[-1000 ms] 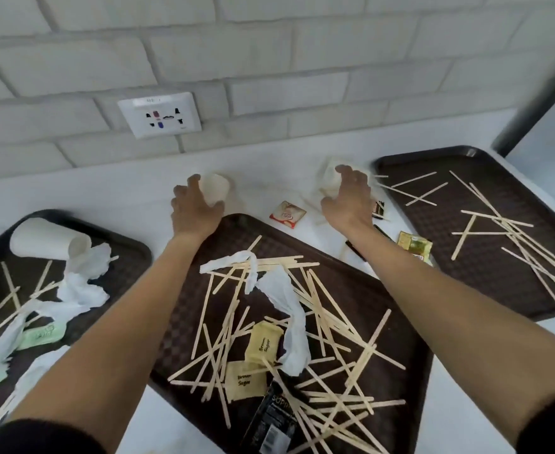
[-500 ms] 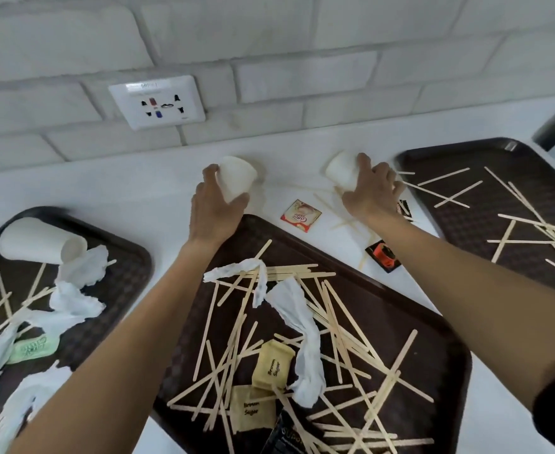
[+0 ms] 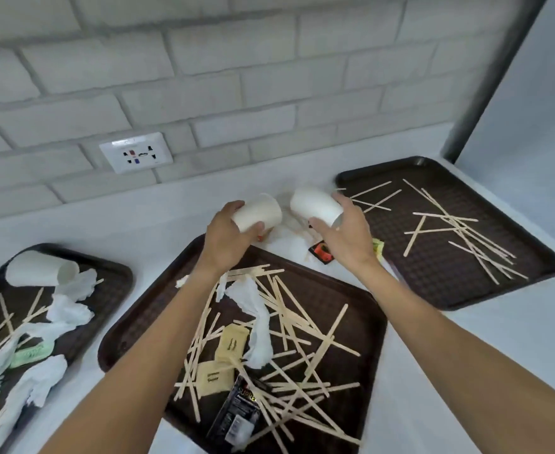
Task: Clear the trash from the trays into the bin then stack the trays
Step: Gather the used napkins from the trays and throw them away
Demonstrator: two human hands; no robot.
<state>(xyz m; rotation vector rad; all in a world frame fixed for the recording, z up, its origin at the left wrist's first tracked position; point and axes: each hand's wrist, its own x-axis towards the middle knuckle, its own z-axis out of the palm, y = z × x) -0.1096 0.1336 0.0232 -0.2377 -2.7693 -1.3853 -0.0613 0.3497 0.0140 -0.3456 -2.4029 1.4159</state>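
Observation:
Three dark brown trays lie on a white counter. The middle tray [image 3: 364,326] carries wooden stir sticks, crumpled tissue, sugar sachets and a black packet. My left hand [image 3: 225,239] grips a white paper cup [image 3: 259,215] above the tray's far edge. My right hand [image 3: 343,231] grips a second white paper cup [image 3: 315,204] just right of it. The two cups are raised off the counter, close together. The right tray [image 3: 433,283] holds only stir sticks. The left tray [image 3: 112,286] holds another paper cup [image 3: 37,268], tissues, sticks and green sachets.
A brick wall with a white power socket [image 3: 136,156] runs behind the counter. A red-and-black sachet [image 3: 322,252] and a yellow-green sachet [image 3: 378,248] lie on the counter between the middle and right trays. A dark vertical frame [image 3: 485,93] stands at the right.
Both hands closed round the cups lying on the counter, lifted them and brought them toward each other. The view has tilted upward.

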